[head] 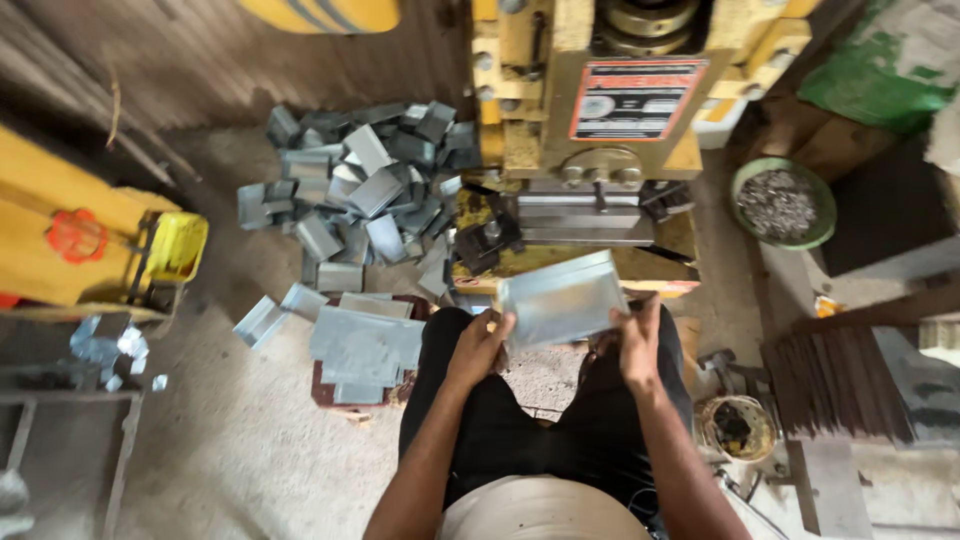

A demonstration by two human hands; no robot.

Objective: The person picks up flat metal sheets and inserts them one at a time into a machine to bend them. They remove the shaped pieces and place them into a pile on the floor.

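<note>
Hands gripping sheet-metal blank: left hand and right hand fingers pinching opposite edges, just before yellow press. Bent pieces piling beyond left fingers; flat stack waiting beside them.

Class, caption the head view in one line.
Both hands hold a metal sheet before a yellow press.

A flat grey metal sheet is held at both ends by the left hand and the right hand, just in front of a yellow press machine. Bent metal pieces are heaped on the floor to the left, and flat blanks are stacked beside the knee. A green bowl of small parts is seen at right.
</note>
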